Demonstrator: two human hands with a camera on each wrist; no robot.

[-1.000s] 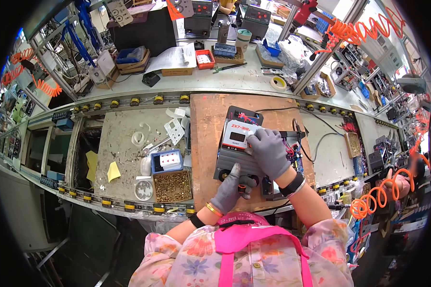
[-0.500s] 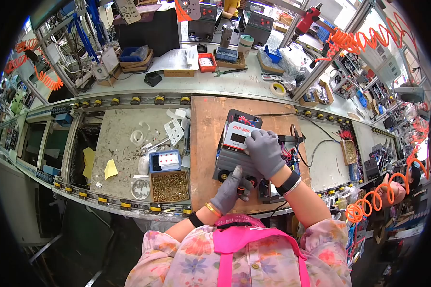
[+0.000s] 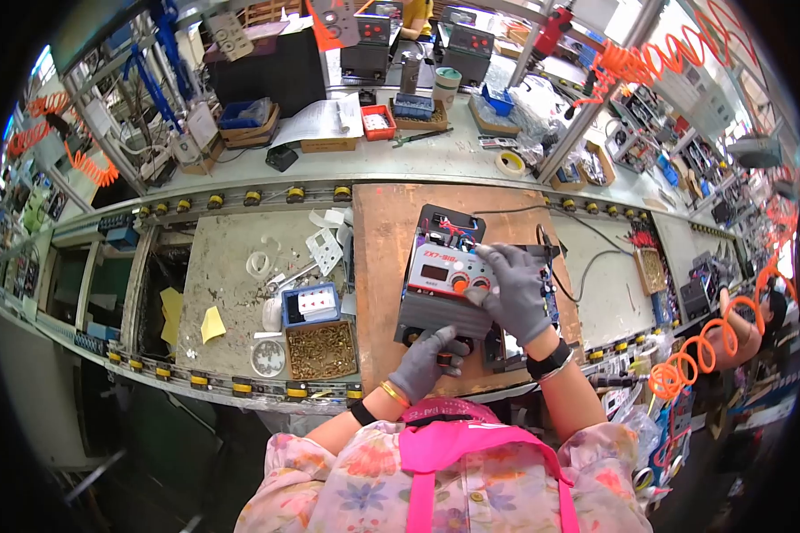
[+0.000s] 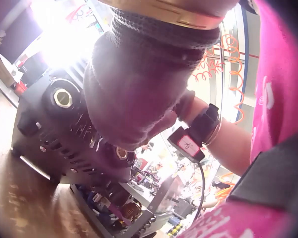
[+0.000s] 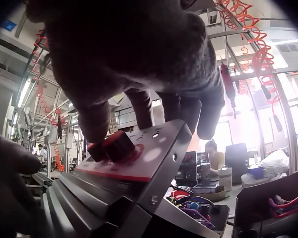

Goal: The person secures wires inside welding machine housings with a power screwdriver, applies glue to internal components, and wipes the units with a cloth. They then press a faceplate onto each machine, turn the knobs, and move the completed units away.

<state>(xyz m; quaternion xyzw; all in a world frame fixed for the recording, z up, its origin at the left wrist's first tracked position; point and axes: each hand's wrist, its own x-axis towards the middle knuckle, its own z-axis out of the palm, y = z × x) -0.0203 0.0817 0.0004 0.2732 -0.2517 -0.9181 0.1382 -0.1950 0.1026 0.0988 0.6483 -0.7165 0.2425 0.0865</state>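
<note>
A grey-cased machine [image 3: 436,315] with a white control panel [image 3: 428,258] stands on the brown board [image 3: 382,355]. Orange-and-black knobs [image 3: 460,282] sit on the panel. My gloved right hand [image 3: 517,289] is over the panel's right side; in the right wrist view its thumb comes right beside a knob [image 5: 120,145], while the other fingers hang loosely over the far edge. At the machine's near end, my gloved left hand [image 3: 427,360] curls round a small black-and-orange knob [image 3: 444,359]. Brass-lined sockets [image 4: 63,97] show on that end in the left wrist view.
Left of the board are a box of brass fittings [image 3: 322,349], a blue tray with white pieces [image 3: 298,305] and a round dish [image 3: 268,357]. A black cable [image 3: 587,258] runs right. Red and blue bins stand on the back bench [image 3: 311,164].
My right hand has drawn back to the right from the panel's middle, its fingers spreading, and two knobs now show there. The left hand stays at the near end, its fingers slightly shifted.
</note>
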